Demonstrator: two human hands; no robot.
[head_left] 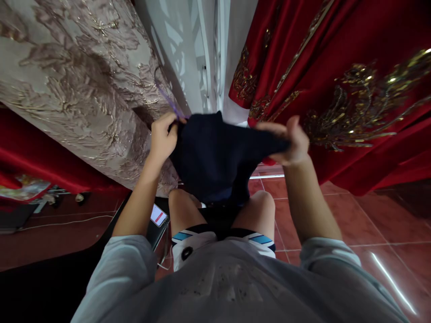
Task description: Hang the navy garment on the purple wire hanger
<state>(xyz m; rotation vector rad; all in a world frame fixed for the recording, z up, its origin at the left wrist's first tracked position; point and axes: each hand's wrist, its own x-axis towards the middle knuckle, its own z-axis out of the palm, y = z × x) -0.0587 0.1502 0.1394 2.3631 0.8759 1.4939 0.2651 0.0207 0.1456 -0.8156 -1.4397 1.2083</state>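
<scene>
A dark navy piece of cloth [215, 157], which looks like a garment, hangs spread out above my knees. My left hand [164, 139] is closed on its upper left edge. A thin purple strip [171, 103], blurred, rises from beside those fingers; whether it is a hanger cannot be made out. At the right end of the cloth, my right hand [294, 141] has its thumb raised and its fingers stretched out, partly behind the fabric. The cloth's tip lies against that palm, and motion blurs the hand.
Pale embossed fabric [101, 89] hangs at left, red fabric with gold beading [336, 89] at right. Between them is a white panel [208, 54]. A phone with its screen lit [158, 215] lies on a dark surface by my left knee. The floor has red tiles [370, 224].
</scene>
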